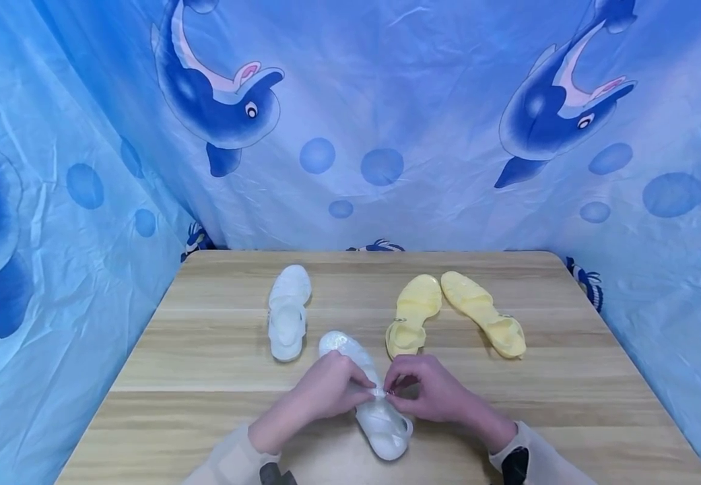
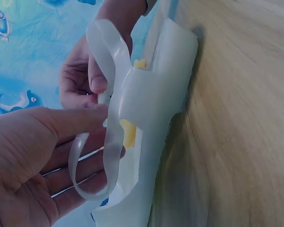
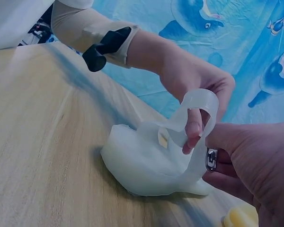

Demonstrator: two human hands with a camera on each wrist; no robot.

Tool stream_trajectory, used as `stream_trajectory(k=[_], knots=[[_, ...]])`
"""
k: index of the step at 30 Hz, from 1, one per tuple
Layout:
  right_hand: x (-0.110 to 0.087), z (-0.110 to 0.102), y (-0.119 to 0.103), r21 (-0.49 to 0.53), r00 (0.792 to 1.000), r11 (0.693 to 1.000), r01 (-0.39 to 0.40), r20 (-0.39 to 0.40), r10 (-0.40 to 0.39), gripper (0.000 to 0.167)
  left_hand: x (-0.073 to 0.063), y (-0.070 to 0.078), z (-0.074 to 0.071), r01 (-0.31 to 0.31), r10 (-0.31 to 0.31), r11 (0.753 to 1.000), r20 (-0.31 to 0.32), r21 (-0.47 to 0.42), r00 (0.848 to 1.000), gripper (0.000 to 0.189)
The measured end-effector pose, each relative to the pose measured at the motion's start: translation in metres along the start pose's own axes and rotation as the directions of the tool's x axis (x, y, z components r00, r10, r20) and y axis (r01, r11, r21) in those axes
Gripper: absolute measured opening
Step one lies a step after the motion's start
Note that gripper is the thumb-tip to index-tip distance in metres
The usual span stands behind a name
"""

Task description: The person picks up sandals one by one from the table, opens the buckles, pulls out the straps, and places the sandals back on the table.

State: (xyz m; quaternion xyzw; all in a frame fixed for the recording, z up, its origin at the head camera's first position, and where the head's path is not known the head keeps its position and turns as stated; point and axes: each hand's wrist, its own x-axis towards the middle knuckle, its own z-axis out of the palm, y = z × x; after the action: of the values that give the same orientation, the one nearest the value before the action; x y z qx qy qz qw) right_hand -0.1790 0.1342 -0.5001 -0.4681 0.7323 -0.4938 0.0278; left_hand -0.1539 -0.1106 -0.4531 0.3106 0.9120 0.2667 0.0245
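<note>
A white translucent jelly sandal (image 1: 384, 434) lies on the table before me, its toe toward my body. My left hand (image 1: 328, 384) pinches its strap from the left with thumb and fingertips. From the right, my right hand (image 1: 425, 391) pinches the strap close to a small metal buckle (image 3: 211, 159). Both sets of fingertips nearly meet above the sandal. In the left wrist view, a loop of the strap (image 2: 114, 142) stands up off the shoe, beside my left fingers. The right fingertips partly hide the buckle.
Another white sandal (image 1: 287, 323) lies behind to the left. Two yellow sandals, one (image 1: 419, 296) upright in line and one (image 1: 468, 296) slanted, lie behind to the right. A blue dolphin-print curtain (image 1: 350, 101) surrounds the wooden table (image 1: 192, 350).
</note>
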Motion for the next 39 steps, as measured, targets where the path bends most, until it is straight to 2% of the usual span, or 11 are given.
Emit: stream_trajectory(k=[4, 12, 18, 23, 25, 28, 31, 34, 36, 39], knots=[[-0.001, 0.000, -0.003, 0.000, 1.000, 1.000, -0.010, 0.006, 0.010, 0.025, -0.003, 0.000, 0.000, 0.011, -0.011, 0.999, 0.004, -0.032, 1.000, 0.014], [-0.004, 0.001, -0.003, -0.001, 1.000, 1.000, -0.012, 0.001, 0.012, 0.023, -0.002, 0.004, 0.003, -0.015, 0.015, 1.000, -0.005, -0.016, 1.000, 0.015], [-0.007, 0.003, -0.001, -0.007, 1.000, 1.000, -0.020, -0.007, 0.020, 0.024, -0.006, 0.002, 0.003, 0.016, -0.016, 1.000, 0.008, -0.001, 1.000, 0.013], [-0.008, 0.002, 0.000, -0.011, 1.000, 1.000, -0.026, -0.003, 0.026, 0.021, -0.009, -0.002, 0.000, 0.026, -0.026, 0.999, 0.012, -0.021, 1.000, 0.018], [-0.008, 0.001, -0.001, -0.019, 1.000, 1.000, -0.024, 0.007, 0.024, 0.018, -0.008, -0.004, -0.002, 0.028, -0.028, 0.998, -0.007, -0.050, 1.000, 0.026], [-0.012, -0.002, -0.004, -0.059, 0.999, 0.998, -0.013, 0.031, 0.015, 0.021, -0.002, -0.007, -0.008, 0.043, -0.049, 0.996, -0.076, -0.080, 0.996, 0.042], [-0.021, -0.004, -0.010, -0.131, 0.998, 0.991, -0.006, 0.061, 0.014, 0.044, 0.007, -0.010, -0.012, 0.093, -0.101, 0.994, -0.149, -0.059, 0.984, 0.051], [-0.031, -0.002, -0.018, -0.198, 0.994, 0.980, -0.019, 0.100, 0.040, 0.077, 0.016, -0.011, -0.013, 0.200, -0.192, 0.979, -0.146, 0.039, 0.970, 0.057], [-0.035, 0.003, -0.023, -0.276, 0.990, 0.961, -0.031, 0.122, 0.067, 0.094, 0.022, -0.011, -0.011, 0.286, -0.272, 0.948, -0.111, 0.137, 0.956, 0.064], [-0.037, 0.016, -0.029, -0.366, 0.989, 0.930, -0.038, 0.123, 0.088, 0.098, 0.027, -0.013, -0.009, 0.372, -0.371, 0.897, -0.049, 0.240, 0.927, 0.070]])
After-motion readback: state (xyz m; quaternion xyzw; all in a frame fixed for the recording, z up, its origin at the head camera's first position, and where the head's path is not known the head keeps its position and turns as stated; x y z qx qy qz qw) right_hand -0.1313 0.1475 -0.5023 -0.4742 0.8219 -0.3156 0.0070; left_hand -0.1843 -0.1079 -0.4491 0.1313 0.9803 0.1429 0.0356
